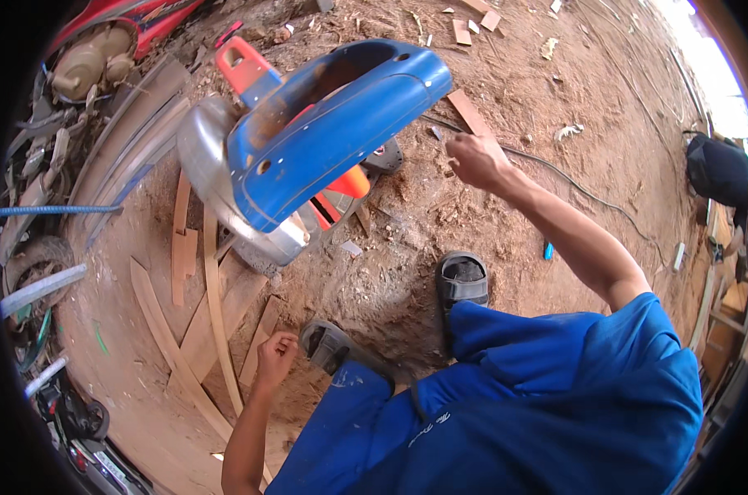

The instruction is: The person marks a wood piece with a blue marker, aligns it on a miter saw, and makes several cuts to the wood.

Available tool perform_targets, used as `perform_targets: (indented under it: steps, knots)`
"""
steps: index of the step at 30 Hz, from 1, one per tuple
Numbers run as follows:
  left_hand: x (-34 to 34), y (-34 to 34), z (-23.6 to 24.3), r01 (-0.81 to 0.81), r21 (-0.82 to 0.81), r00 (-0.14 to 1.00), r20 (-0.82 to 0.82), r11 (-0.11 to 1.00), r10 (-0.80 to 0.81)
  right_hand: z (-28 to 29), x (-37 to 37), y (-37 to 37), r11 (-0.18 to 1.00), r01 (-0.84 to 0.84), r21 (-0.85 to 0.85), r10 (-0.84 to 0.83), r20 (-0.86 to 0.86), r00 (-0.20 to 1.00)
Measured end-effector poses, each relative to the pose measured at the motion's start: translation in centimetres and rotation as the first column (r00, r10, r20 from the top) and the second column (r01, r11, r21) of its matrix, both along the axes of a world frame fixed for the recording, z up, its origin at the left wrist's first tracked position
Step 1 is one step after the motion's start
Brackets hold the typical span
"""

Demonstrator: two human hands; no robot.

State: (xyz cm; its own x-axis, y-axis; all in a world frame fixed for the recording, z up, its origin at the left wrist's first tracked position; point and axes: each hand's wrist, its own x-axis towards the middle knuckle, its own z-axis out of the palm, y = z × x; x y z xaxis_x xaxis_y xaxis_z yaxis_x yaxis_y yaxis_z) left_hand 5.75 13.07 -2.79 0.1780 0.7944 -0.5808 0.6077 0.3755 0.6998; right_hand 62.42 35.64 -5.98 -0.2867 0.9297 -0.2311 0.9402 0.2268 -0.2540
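1. Ahead, the right hand point(477, 161) is stretched out over the dusty ground point(609, 99), fingers bent inward, at the near end of a short brown board point(466, 111); whether it pinches the board cannot be told.
2. Lower down, the left hand point(277, 359) hangs near the left sandal point(328, 343), its fingers curled toward the thumb; whether anything is pinched between them cannot be told.
3. Beside that hand, to its left, long wooden strips point(218, 322) lie crossing one another on the ground.
4. Front and left of the person stands a large blue machine point(333, 157) with a round silver casing point(202, 153) and a red-orange handle point(246, 66).
5. Behind the outstretched forearm, a dark cable point(569, 176) curves off rightward.
6. Along the left edge sit a dirty engine point(94, 62) and a wheel point(40, 266); far right is a dark bag point(718, 169).
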Motion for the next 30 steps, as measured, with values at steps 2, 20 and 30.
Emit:
perform_targets:
  steps: [2, 20, 30]
  knots:
    - [-0.5, -0.6, -0.4, -0.018, -0.013, 1.0, -0.013, 1.0, 0.018, 0.2, -2.0, -0.8, 0.994, -0.079, 0.071, 0.083, -0.055, 0.995]
    - [-0.7, -1.9, -1.2, -0.078, -0.072, 0.997, -0.009, 0.994, 0.077, -7.7, 1.2, 3.8, 0.986, 0.068, 0.152, -0.038, -0.193, 0.98]
    - [-0.7, -1.5, -0.2, -0.103, -0.065, 0.995, -0.004, 0.993, 0.103, -3.4, -1.4, 3.3, 0.989, 0.144, -0.031, -0.147, -0.217, 0.965]
